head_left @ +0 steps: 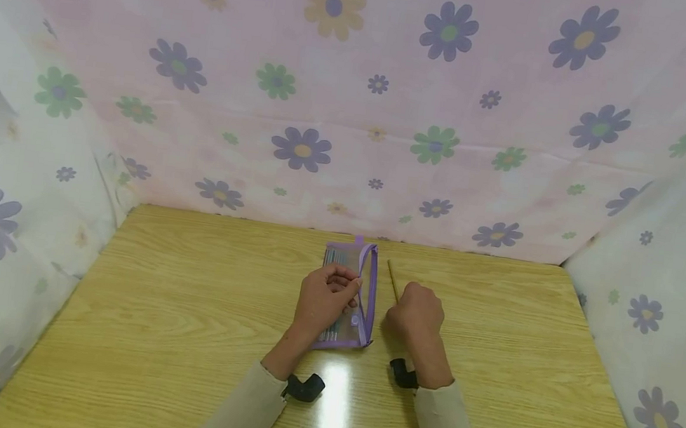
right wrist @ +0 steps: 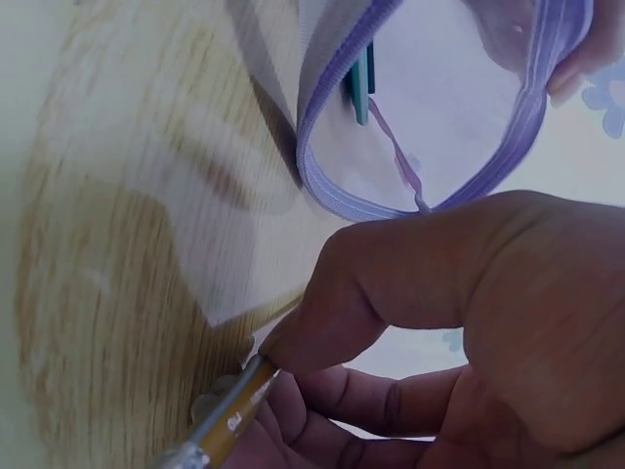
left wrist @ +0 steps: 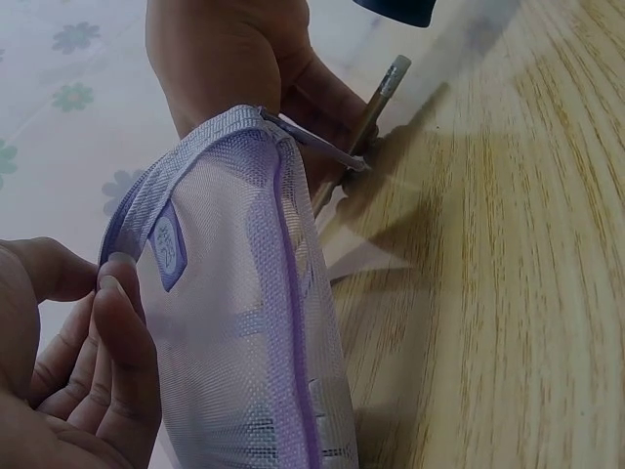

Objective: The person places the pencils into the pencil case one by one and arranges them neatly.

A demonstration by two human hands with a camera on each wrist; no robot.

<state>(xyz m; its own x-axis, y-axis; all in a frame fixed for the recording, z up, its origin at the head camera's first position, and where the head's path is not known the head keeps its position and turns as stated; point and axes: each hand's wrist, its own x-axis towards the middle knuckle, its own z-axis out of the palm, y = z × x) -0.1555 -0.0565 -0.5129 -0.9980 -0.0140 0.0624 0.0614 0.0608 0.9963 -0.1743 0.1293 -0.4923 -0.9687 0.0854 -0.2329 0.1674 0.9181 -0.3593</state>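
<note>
A see-through mesh pencil pouch (head_left: 342,341) with purple edging lies on the table, its zipper side parted toward the right. My left hand (head_left: 325,300) pinches the upper zipper edge (left wrist: 125,230) between thumb and fingers, lifting it. Several slim pencils (head_left: 331,258) show through the mesh along the pouch's left side. Just right of the pouch, my right hand (head_left: 417,313) grips a yellow pencil (head_left: 393,280) near the tabletop. Its eraser end (left wrist: 395,70) sticks out in the left wrist view. In the right wrist view, the pouch's mouth (right wrist: 322,191) gapes above the thumb.
The wood-grain table (head_left: 181,294) reaches back to a flowered cloth (head_left: 343,101), which also hangs at both sides. Black wrist-camera mounts (head_left: 305,388) sit at each wrist. A bright light reflection crosses the table's front middle.
</note>
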